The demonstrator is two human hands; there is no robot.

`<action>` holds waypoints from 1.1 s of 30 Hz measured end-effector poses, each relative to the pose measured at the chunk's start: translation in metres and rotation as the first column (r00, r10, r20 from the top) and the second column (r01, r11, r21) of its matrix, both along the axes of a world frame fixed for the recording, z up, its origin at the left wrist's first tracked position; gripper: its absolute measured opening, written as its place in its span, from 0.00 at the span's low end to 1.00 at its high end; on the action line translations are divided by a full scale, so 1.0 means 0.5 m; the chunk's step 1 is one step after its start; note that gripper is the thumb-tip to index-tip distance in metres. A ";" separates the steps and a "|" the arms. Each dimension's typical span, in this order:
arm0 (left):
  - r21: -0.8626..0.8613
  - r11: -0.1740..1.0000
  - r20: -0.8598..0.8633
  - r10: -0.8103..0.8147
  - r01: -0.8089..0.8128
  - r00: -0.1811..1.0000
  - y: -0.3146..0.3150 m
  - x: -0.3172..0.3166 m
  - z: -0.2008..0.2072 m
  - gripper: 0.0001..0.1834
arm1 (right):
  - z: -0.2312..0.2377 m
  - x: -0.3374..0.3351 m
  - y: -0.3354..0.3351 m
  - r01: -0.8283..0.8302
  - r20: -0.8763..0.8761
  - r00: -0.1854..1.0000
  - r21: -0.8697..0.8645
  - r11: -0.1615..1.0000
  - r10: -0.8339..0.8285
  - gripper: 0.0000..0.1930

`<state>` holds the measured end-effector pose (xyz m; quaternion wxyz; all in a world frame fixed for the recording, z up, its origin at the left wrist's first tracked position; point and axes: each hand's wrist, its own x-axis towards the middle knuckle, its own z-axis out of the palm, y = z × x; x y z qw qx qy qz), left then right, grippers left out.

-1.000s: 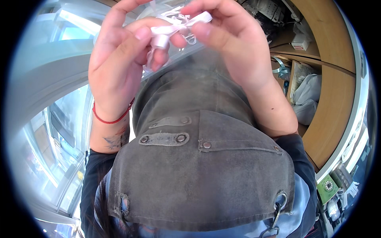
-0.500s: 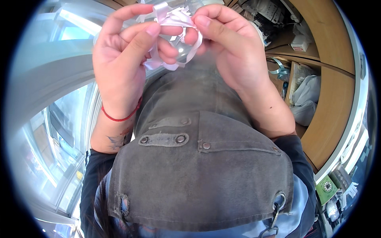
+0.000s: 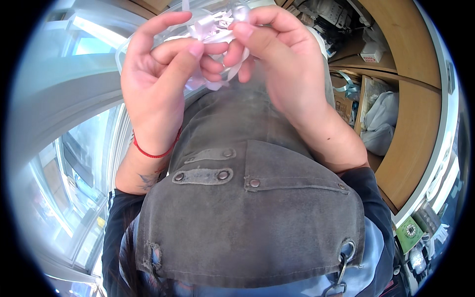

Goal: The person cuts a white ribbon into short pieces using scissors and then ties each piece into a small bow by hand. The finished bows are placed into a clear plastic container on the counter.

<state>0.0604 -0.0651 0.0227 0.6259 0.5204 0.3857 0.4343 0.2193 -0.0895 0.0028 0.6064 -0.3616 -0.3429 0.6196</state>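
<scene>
Pale pink ribbon [image 3: 204, 28], looped and bunched, is held up between both hands near the top edge of the view. My left hand [image 3: 161, 74] pinches it between thumb and fingers, the index finger lifted away. With thumb and index finger pressed together, my right hand [image 3: 287, 59] grips the bunch's right side. Some ribbon hangs below the fingers, and part of it is hidden behind them. Behind the ribbon shows a clear plastic bin [image 3: 120, 54] with more pale strands at its top. The strands blur together there.
A grey apron [image 3: 257, 218] covers my front below the hands. To the right stand wooden shelves [image 3: 420, 128] holding a grey bag [image 3: 381, 123], a small white box [image 3: 371, 52] and a blue ribbon [image 3: 349, 86]. Bright window panes [image 3: 84, 163] line the left side.
Both hands have come slightly closer together, the left shifting right. The ribbon's loops have changed shape, and more of the clear bin shows behind.
</scene>
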 end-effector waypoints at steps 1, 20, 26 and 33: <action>-0.015 1.000 0.033 0.000 0.001 0.999 0.000 0.000 -0.002 0.21 | -0.006 0.000 0.002 0.003 -0.057 0.998 0.004 1.000 -0.002 0.06; 0.350 0.921 -0.147 -0.125 0.170 0.981 0.016 -0.020 0.015 0.08 | 0.053 0.023 -0.011 -0.190 0.386 0.918 0.217 0.958 0.094 0.19; 0.416 0.908 -0.090 0.093 -0.048 0.992 0.007 -0.017 0.017 0.08 | 0.048 0.005 -0.020 -0.083 0.104 0.992 0.106 0.991 0.072 0.20; 0.152 0.979 0.188 0.107 -0.137 0.976 -0.006 -0.015 -0.007 0.06 | 0.045 -0.012 -0.030 -0.160 0.103 0.982 0.043 0.986 0.155 0.22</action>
